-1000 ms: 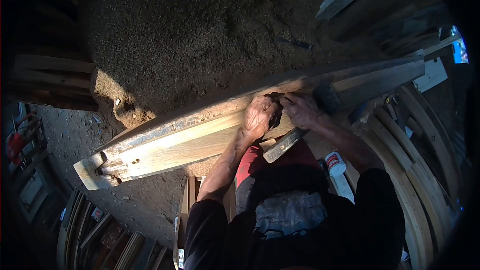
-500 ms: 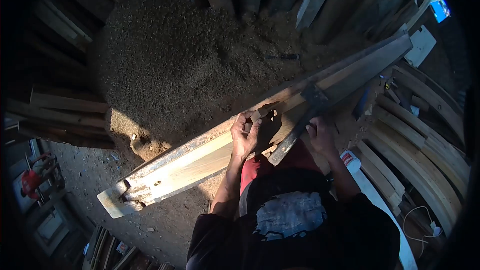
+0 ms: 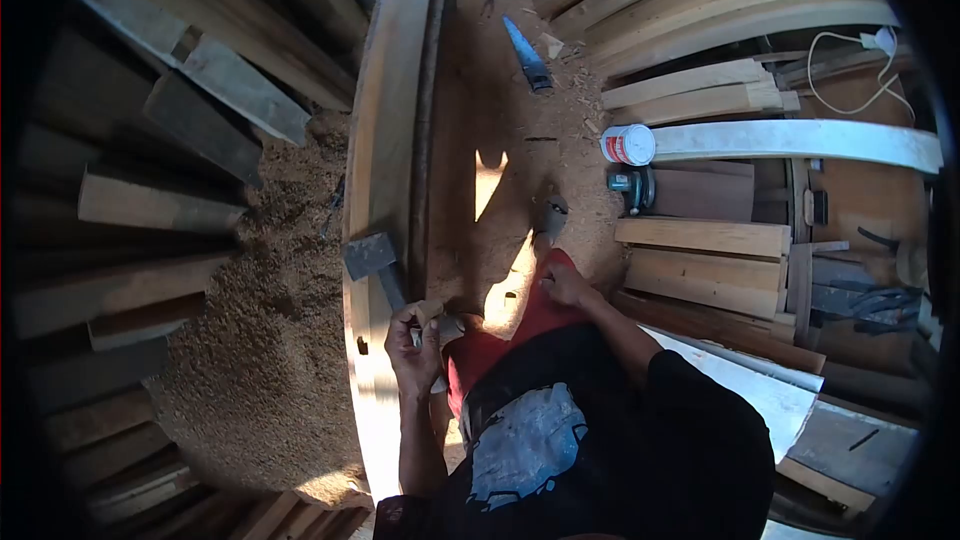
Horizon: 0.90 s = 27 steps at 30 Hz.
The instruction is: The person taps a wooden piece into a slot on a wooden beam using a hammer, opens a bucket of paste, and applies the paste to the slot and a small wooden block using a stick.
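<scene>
My left hand [image 3: 412, 352] pinches a small wooden block [image 3: 428, 312] between thumb and fingers, just over the right edge of a long timber beam [image 3: 385, 130]. A mallet with a dark, blocky head [image 3: 370, 256] lies across the beam, its handle running under my left hand, which partly hides it. A small dark mortise shows in the beam below the mallet. My right hand [image 3: 566, 282] is at my red-clothed knee with its fingers curled; whether something small is inside them is hidden.
Wood shavings [image 3: 270, 370] heap left of the beam, with stacked planks [image 3: 160, 202] beyond. On the right are a blue-bladed handsaw [image 3: 526, 52], a white tub [image 3: 628, 145], a green power tool [image 3: 632, 186], more boards [image 3: 700, 280] and a white cable [image 3: 850, 90].
My view has turned, so the beam now runs upright in the picture instead of slanting. My right hand has moved away from the mallet handle to my knee. The left hand still holds the block.
</scene>
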### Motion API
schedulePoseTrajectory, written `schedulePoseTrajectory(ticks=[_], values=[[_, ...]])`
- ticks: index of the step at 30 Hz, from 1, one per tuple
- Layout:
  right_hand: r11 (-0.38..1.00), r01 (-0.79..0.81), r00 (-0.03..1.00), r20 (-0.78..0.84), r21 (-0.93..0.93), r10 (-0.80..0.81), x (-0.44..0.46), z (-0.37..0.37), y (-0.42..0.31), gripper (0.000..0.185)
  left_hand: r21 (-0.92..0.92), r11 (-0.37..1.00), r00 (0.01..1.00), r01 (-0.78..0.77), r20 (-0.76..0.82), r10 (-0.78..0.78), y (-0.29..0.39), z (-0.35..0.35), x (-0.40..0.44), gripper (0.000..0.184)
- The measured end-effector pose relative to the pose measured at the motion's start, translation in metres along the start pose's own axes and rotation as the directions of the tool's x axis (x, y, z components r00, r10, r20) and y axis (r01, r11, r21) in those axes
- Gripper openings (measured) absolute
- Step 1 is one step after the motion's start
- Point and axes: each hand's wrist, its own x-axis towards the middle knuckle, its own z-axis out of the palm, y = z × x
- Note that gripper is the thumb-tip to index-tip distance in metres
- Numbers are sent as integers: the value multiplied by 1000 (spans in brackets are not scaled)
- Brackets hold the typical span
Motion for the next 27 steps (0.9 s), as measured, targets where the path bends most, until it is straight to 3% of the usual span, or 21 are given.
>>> schedulePoseTrajectory(ticks=[1, 2, 3, 5, 6, 9, 10, 13, 18, 21, 25, 27], values=[[996, -31, 998, -47, 78, 35, -3, -14, 5, 27, -71, 996, 998, 52, 47, -48, 1, 23, 8, 25], [985, -99, 995, -6, 140, 101, -8, -35, 13, 26, 27, 986, 974, 162, 155, -164, -11, 33, 15, 28], [985, -93, 993, -55, 145, 102, -1, -38, 37, 26, -74, 972, 958, 224, 200, -206, 7, 62, 29, 28], [986, -80, 985, -140, 148, 100, 6, -41, 101, 26, 152, 972, 935, 179, 282, -216, -6, 104, 48, 27], [979, -128, 984, -104, 162, 146, 11, -53, 120, 26, 223, 971, 920, 91, 354, -167, -8, 126, 61, 25], [948, -233, 970, -25, 216, 244, 30, -87, 167, 27, 252, 958, 886, 141, 400, -235, -1, 206, 95, 23], [939, -242, 966, -26, 243, 256, 32, -97, 177, 27, 308, 925, 875, 221, 356, -328, -2, 227, 104, 26], [923, -257, 962, -16, 286, 273, 45, -130, 210, 26, 433, 892, 868, 126, 388, -311, -8, 296, 124, 23], [923, -238, 968, -9, 302, 252, 88, -214, 248, 22, 336, 915, 875, 222, 346, -339, -44, 378, 140, 41], [918, -232, 964, -49, 323, 261, 122, -242, 277, 21, 437, 899, 872, 24, 430, -233, -20, 416, 161, 38], [937, -172, 959, -164, 305, 229, 171, -264, 296, 19, 506, 828, 793, 242, 389, -469, -45, 424, 175, 27], [931, -172, 953, -185, 323, 240, 171, -265, 301, 18, 509, 823, 773, 250, 407, -487, -44, 435, 188, 24]])
